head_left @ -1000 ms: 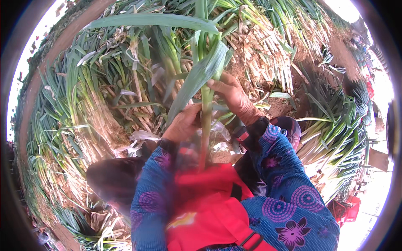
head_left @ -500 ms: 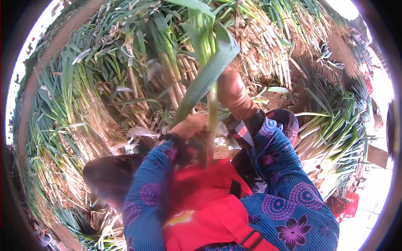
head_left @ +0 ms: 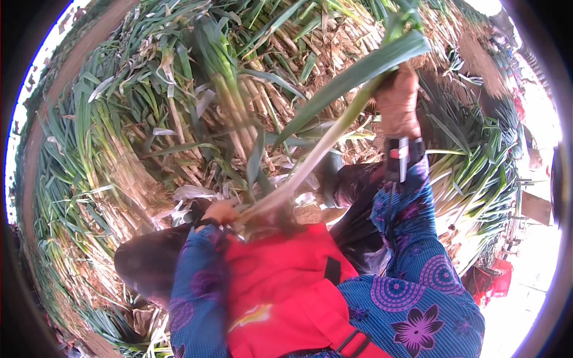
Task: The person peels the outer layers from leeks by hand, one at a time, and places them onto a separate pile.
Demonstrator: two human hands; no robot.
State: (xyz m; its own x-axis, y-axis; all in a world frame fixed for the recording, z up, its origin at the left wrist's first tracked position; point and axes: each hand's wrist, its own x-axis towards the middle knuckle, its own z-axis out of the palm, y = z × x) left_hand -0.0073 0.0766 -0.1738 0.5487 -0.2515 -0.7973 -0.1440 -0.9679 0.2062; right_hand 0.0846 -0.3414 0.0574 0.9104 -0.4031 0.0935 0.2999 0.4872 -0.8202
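A long green onion (head_left: 325,143) slants across in front of me, its pale root end low at the left and its broad leaves high at the right. My right hand (head_left: 399,98) is closed round its upper stem, just below where the leaves spread. My left hand (head_left: 219,212) is closed at the pale lower end, over my lap, with its fingertips partly blurred. A loose green leaf (head_left: 255,158) stands up beside the stalk near that hand. The broad outer leaf (head_left: 358,77) droops back over the stem.
Heaped green onions (head_left: 107,161) lie to the left and ahead, with dry roots and husks. Another pile (head_left: 477,167) lies at the right. Pale scraps (head_left: 194,192) lie near my left knee (head_left: 146,256). A red apron (head_left: 286,286) covers my lap; a red crate (head_left: 502,277) stands far right.
My right hand has moved up and to the right with the leafy end, tilting the green onion from upright to slanting. My left hand has moved down and left, toward the root end.
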